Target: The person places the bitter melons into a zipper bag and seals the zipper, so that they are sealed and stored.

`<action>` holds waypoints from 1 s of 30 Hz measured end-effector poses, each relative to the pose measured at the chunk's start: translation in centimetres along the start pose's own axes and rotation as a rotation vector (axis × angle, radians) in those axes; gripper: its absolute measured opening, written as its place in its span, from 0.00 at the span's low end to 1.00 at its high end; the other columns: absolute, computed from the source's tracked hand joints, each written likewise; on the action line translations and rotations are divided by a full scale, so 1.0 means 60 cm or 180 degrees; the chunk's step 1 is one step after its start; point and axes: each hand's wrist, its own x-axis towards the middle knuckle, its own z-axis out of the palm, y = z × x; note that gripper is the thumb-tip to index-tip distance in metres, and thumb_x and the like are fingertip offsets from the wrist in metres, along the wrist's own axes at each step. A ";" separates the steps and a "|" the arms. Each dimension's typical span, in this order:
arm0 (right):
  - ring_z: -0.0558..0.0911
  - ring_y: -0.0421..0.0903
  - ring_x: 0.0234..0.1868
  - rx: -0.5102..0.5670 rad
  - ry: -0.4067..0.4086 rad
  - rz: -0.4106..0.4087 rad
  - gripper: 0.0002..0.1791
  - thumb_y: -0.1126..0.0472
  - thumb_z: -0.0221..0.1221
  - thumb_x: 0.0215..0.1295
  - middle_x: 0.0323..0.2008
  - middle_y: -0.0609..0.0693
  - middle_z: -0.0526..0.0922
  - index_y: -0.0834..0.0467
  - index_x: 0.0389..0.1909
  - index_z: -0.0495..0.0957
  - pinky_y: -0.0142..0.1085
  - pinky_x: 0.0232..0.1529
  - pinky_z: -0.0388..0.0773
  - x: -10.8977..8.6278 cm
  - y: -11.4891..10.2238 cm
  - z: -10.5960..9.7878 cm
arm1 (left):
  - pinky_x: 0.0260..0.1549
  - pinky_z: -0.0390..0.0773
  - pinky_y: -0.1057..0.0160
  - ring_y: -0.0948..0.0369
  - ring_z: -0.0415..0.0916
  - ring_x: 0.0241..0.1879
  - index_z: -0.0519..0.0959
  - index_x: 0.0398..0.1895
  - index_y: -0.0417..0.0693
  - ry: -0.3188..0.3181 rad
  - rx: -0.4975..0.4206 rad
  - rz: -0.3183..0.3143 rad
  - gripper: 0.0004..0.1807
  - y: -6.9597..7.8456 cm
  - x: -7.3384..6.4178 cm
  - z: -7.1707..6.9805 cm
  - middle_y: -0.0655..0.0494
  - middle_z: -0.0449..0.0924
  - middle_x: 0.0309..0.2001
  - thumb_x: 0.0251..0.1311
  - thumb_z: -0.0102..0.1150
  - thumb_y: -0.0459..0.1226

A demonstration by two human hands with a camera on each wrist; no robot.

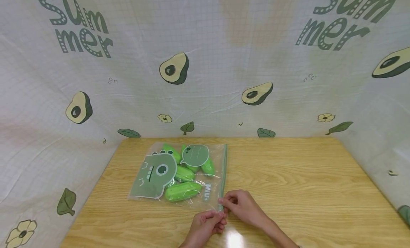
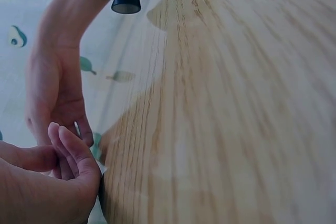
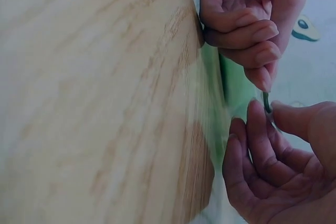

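Note:
A clear zip-lock bag [image 1: 200,201] with a green monster print lies flat on the table, its green zip strip [image 1: 224,166] along the right side. Inside are several bright green, cucumber-like vegetables [image 1: 182,191], partly hidden by the print. My left hand [image 1: 205,225] pinches the near end of the zip strip between thumb and fingers. Just above it, my right hand [image 1: 241,207] pinches the same strip. In the right wrist view the right hand [image 3: 278,166] has the thin green edge between thumb and forefinger. The left wrist view shows the left hand [image 2: 58,182] with its fingertips together.
The wood-grain table [image 1: 288,176] extends to the right of the bag. A pale cloth [image 1: 208,109] printed with avocados and leaves hangs behind the table and along both sides. Light glares off the table's near edge, beside the left hand.

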 end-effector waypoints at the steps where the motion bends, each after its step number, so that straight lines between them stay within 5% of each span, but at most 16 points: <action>1: 0.69 0.32 0.19 -0.0031 0.0008 0.0012 0.13 0.53 0.62 0.73 0.21 0.45 0.84 0.54 0.29 0.85 0.26 0.20 0.64 0.001 0.001 0.000 | 0.31 0.80 0.73 0.67 0.78 0.29 0.78 0.47 0.17 -0.0005 0.0000 0.0006 0.17 0.000 0.000 0.000 0.57 0.83 0.30 0.72 0.56 0.31; 20: 0.80 0.41 0.26 -0.0039 0.0087 0.0085 0.15 0.51 0.61 0.74 0.24 0.46 0.85 0.56 0.30 0.86 0.28 0.24 0.70 0.023 0.007 -0.016 | 0.31 0.80 0.73 0.67 0.79 0.29 0.80 0.46 0.18 0.0059 0.0069 0.0044 0.16 0.002 0.003 0.002 0.56 0.84 0.30 0.72 0.56 0.31; 30: 0.86 0.49 0.27 0.0239 0.0022 0.0217 0.14 0.55 0.63 0.73 0.24 0.52 0.87 0.62 0.34 0.88 0.33 0.30 0.83 0.039 0.012 -0.029 | 0.31 0.81 0.73 0.67 0.80 0.28 0.82 0.44 0.21 0.0098 0.0015 0.0027 0.15 0.004 0.003 0.007 0.56 0.84 0.29 0.70 0.59 0.32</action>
